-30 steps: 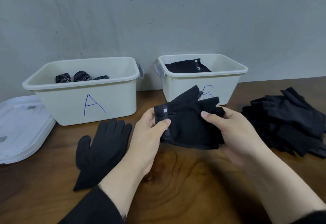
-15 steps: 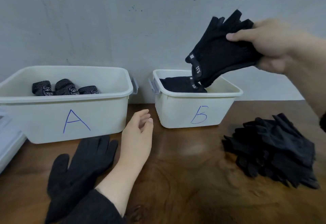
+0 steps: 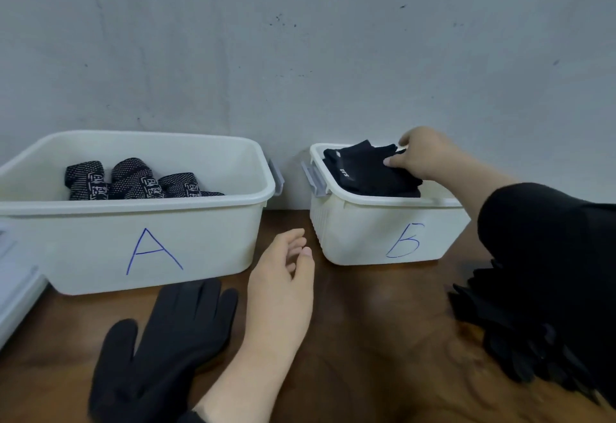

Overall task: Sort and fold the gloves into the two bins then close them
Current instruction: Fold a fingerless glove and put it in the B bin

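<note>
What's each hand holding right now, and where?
Right hand pinches the fingerless glove by its finger end, inside bin B. Left hand holds nothing.

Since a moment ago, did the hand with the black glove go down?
Yes. The right hand came down from above bin B and now lays the fingerless glove inside it.

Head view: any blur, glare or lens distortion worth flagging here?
Head view: wide-angle bending bows the rim of bin A; the glove pile at lower right is smeared by blur; soft glare on the table; the hands and bin B read clearly.
</note>
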`<state>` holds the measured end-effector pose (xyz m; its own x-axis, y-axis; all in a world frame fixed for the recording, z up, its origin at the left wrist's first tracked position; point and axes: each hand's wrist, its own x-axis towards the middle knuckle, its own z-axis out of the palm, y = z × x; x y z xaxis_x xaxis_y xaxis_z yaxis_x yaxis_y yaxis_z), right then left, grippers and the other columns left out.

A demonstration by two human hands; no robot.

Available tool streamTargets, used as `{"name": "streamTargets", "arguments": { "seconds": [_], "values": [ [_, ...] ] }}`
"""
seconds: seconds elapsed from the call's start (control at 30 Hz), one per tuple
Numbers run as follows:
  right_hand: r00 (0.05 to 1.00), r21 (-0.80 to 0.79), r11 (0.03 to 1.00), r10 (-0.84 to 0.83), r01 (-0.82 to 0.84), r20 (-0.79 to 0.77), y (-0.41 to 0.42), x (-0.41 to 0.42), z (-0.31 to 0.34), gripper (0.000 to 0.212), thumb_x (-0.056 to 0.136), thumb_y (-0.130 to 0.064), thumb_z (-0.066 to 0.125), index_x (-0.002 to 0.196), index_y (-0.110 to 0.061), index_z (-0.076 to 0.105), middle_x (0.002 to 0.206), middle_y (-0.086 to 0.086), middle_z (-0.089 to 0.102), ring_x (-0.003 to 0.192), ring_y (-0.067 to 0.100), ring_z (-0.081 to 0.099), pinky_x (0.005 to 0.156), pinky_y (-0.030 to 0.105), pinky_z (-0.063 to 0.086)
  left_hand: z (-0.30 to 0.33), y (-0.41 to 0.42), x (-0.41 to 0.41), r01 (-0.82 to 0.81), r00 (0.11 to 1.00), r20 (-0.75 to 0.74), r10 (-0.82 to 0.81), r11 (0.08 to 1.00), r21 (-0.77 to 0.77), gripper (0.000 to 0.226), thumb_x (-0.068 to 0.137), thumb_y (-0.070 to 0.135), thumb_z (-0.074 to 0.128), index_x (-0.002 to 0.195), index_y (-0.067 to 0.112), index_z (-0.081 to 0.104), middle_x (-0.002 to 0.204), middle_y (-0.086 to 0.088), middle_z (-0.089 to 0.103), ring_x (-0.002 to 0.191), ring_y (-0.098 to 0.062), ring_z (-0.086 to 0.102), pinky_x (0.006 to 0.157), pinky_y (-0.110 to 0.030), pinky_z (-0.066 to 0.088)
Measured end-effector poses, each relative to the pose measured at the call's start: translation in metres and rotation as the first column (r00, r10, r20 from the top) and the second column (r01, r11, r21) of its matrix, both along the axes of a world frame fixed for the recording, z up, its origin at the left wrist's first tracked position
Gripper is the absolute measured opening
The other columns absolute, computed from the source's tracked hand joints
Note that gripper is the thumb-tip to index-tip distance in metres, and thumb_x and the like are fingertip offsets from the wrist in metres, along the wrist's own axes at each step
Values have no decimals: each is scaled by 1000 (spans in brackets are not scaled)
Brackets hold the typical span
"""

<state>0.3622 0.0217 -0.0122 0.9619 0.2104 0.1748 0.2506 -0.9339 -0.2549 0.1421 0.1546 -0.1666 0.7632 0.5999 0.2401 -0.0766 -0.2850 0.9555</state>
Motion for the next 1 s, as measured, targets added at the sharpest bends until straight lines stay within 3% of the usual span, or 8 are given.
{"name": "streamTargets", "arguments": {
  "seconds": [0.13, 0.23, 0.33, 0.63, 0.73, 0.83, 0.93, 1.0],
  "values": [
    [936, -96, 970, 240, -222, 257, 10, -13, 10, 49, 98, -41, 61, 141, -18, 55, 144, 9, 49, 132, 33, 48, 105, 41, 40, -1, 0, 1, 2, 1000, -10, -2, 1000, 2, 30, 99, 27, 53, 126, 37, 59, 111, 24, 62, 106, 14, 54, 87, -6, 41],
    [894, -170, 884, 447, -436, 27, 23, -22, 4, 43, 105, -42, 46, 143, -24, 54, 147, 2, 52, 133, 26, 49, 107, 35, 36, -3, 0, 2, 8, 1000, -18, -8, 1000, 19, 29, 99, 26, 54, 126, 36, 59, 113, 22, 62, 108, 9, 56, 89, -8, 41],
    [877, -280, 832, 441, -479, -189, 29, -20, -8, 43, 107, -47, 36, 146, -33, 49, 144, 0, 54, 127, 25, 50, 105, 36, 36, -3, 0, 2, 18, 999, -31, -17, 999, 45, 29, 99, 26, 54, 126, 35, 61, 116, 21, 62, 110, 8, 55, 91, -10, 42],
    [875, -327, 821, 379, -468, -300, 37, -17, -10, 46, 108, -49, 31, 148, -34, 47, 148, -3, 50, 133, 24, 46, 113, 40, 31, -4, 1, 2, 39, 997, -64, -35, 997, 70, 30, 99, 28, 55, 128, 33, 61, 120, 19, 62, 113, 3, 55, 99, -20, 43],
    [901, -222, 877, 391, -426, -187, 32, -23, -6, 47, 107, -46, 37, 150, -30, 45, 152, 0, 49, 136, 25, 46, 112, 36, 32, -3, 0, 1, 47, 997, -69, -41, 995, 87, 30, 99, 28, 55, 128, 32, 61, 120, 18, 62, 113, 3, 55, 97, -18, 42],
    [915, 18, 918, 392, -395, 94, 18, -43, 0, 52, 107, -42, 42, 156, -28, 36, 157, -4, 43, 144, 19, 39, 111, 27, 27, -2, 0, 0, 54, 996, -73, -46, 992, 111, 30, 99, 29, 54, 128, 33, 60, 122, 18, 62, 113, 3, 55, 99, -20, 42],
    [847, 272, 836, 354, -476, 396, -1, -87, -8, 43, 106, -37, 45, 147, -25, 50, 143, -9, 56, 132, 7, 49, 107, 20, 34, 1, -1, -3, 64, 995, -84, -50, 983, 173, 30, 100, 29, 54, 129, 33, 60, 124, 16, 62, 113, 1, 55, 98, -21, 42],
    [809, 342, 779, 336, -527, 482, -18, -120, -32, 36, 104, -31, 50, 137, -21, 60, 129, -8, 63, 119, 6, 55, 101, 27, 45, 4, -4, -6, 77, 992, -111, -51, 965, 249, 31, 100, 30, 53, 130, 31, 60, 125, 14, 62, 113, -2, 56, 96, -22, 41]
  ]
}}
